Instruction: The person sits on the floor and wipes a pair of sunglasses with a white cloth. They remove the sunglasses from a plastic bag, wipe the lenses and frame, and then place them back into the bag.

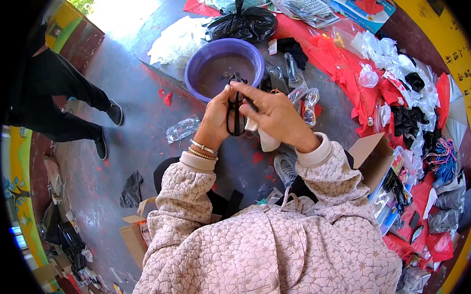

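My left hand (214, 120) and my right hand (279, 114) meet at the near rim of a round purple basin (190, 75) with murky water in it. Between them is a pair of black-framed glasses (234, 118), one lens rim hanging below the fingers. The left fingers pinch the frame from the left; the right fingers close on it from the other side. A whitish cloth (269, 140) hangs under my right palm. Fingers hide part of the frame. More eyeglasses (310, 107) in clear plastic lie to the right of my right hand.
A black plastic bag (242, 23) and white bags (181, 41) sit behind the basin. A clear plastic bottle (183, 129) lies left. Red sheets and packaging spread right, near an open cardboard box (371, 159). Another person's legs (68, 96) are at left.
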`<state>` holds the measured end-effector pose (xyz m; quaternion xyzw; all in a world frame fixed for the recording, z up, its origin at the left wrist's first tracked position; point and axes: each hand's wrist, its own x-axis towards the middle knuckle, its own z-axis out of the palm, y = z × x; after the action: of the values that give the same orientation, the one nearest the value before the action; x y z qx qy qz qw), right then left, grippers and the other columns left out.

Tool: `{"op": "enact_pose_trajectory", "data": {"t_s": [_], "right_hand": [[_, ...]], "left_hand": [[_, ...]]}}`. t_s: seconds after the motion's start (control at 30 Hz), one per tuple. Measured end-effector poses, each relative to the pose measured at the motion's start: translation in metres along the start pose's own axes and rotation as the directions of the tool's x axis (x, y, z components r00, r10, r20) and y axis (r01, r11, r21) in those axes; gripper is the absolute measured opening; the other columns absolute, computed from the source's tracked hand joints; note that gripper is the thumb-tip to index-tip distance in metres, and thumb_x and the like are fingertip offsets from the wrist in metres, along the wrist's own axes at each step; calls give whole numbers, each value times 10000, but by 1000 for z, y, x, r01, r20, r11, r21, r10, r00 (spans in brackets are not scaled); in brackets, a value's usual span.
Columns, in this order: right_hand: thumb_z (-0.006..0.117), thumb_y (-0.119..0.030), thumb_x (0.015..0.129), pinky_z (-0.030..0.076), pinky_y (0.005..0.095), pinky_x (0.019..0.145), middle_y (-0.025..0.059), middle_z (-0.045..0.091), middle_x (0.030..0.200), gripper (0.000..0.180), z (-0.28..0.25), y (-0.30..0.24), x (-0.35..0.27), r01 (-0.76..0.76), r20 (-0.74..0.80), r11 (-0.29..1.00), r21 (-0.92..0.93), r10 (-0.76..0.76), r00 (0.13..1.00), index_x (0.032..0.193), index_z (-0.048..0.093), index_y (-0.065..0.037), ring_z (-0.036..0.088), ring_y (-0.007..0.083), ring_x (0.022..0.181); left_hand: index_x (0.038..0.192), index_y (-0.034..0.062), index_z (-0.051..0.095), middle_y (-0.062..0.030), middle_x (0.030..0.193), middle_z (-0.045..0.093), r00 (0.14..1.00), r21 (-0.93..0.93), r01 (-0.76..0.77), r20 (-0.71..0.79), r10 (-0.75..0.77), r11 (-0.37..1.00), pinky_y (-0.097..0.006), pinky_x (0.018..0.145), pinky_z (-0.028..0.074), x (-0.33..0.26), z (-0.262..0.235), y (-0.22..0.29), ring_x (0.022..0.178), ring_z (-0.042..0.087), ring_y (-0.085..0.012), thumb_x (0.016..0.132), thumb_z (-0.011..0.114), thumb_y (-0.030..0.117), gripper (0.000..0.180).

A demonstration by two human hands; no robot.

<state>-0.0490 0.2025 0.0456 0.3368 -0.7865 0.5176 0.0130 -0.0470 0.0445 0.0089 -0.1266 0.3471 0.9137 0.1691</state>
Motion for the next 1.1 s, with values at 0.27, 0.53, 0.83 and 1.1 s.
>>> {"op": "enact_pose_trajectory", "data": {"t_s": [0.27, 0.53, 0.83, 1.1], "right_hand": [[589, -499, 801, 471, 392, 579, 172, 596, 639, 844, 11, -35, -12, 48, 320, 874, -484, 126, 939, 1409, 232, -35, 603, 349, 592], [595, -218, 867, 434, 205, 591, 3, 599, 770, 376, -27, -27, -1, -348, 292, 794, 498, 225, 930, 1181, 546, -17, 534, 54, 640], [563, -401, 882, 419, 240, 535, 20, 577, 651, 428, 0, -2, -3, -678, 480, 472, 564, 480, 734, 781, 624, 11, 527, 86, 569], [589, -259, 842, 433, 277, 540, 42, 583, 611, 301, 16, 4, -2, -450, 284, 782, 431, 355, 891, 713, 609, 12, 552, 127, 561]], "left_hand": [[1220, 15, 488, -122, 1116, 576, 997, 11, -32, 75, 31, 999, -234, 684, 506, -7, -4, 7, 795, 561, -129, 923, 427, 420, 506], [1229, -60, 455, -138, 1076, 594, 978, -203, -90, 167, 125, 975, -313, 814, 497, 7, -28, 11, 932, 585, -199, 868, 506, 221, 460], [1278, 27, 452, -81, 1120, 597, 970, -189, -161, 149, 190, 969, -386, 953, 409, -4, -12, 11, 995, 563, -196, 861, 496, 310, 506], [1279, 28, 449, -117, 1127, 582, 971, 4, -229, 73, 228, 973, -364, 910, 442, -6, 0, 13, 992, 557, -187, 923, 441, 285, 439]]}}
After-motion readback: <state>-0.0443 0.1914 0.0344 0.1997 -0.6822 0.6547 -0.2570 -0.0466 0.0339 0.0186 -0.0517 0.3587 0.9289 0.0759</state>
